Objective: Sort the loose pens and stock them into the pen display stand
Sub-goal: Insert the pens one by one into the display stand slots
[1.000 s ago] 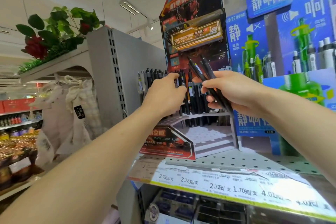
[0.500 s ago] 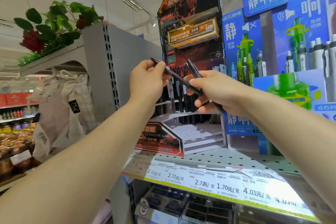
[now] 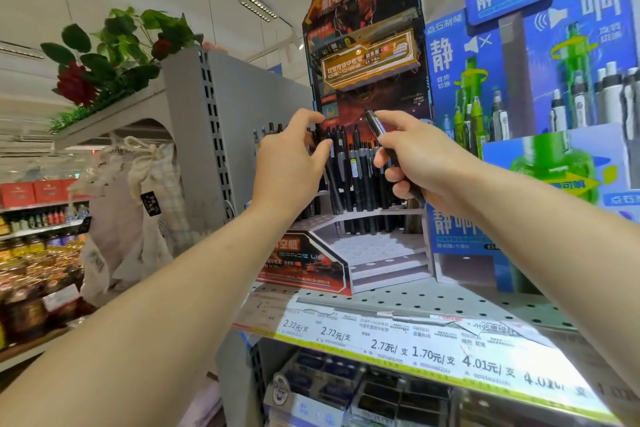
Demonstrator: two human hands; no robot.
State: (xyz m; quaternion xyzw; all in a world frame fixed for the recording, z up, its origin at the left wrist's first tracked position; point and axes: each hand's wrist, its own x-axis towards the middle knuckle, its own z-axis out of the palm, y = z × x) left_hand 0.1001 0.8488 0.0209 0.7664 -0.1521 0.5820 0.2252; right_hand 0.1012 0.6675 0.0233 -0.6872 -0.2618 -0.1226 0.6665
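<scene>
The left hand (image 3: 291, 163) is pinching one black pen (image 3: 328, 173) between thumb and fingers and is steering its tip down toward the rear tier of the pen display stand (image 3: 363, 121), at the stand's left side. The right hand (image 3: 420, 163) is clenching a small bundle of loose pens (image 3: 375, 125) in its palm, their clicker ends rising above the knuckles, in front of the stand's right side. The stand is sitting on the perforated shelf (image 3: 433, 298), back from its front edge, beside the blue display (image 3: 540, 80).

Risks, as judged: the descending pen is crossing a tight row of stocked pens (image 3: 358, 177), so its tip may be missing its hole, or it may be tilting or dislodging a neighbour. The bundle is being held in one fist only, so a pen may be slipping out onto the shelf. The stand is cardboard, so a push may be shifting it.

Hard to make out: the target hole is lying behind the left hand. The number of pens in the right hand is uncertain. Whether the held pens match the stocked model is not readable. The lower front tiers appear unfilled, though glare is obscuring them.
</scene>
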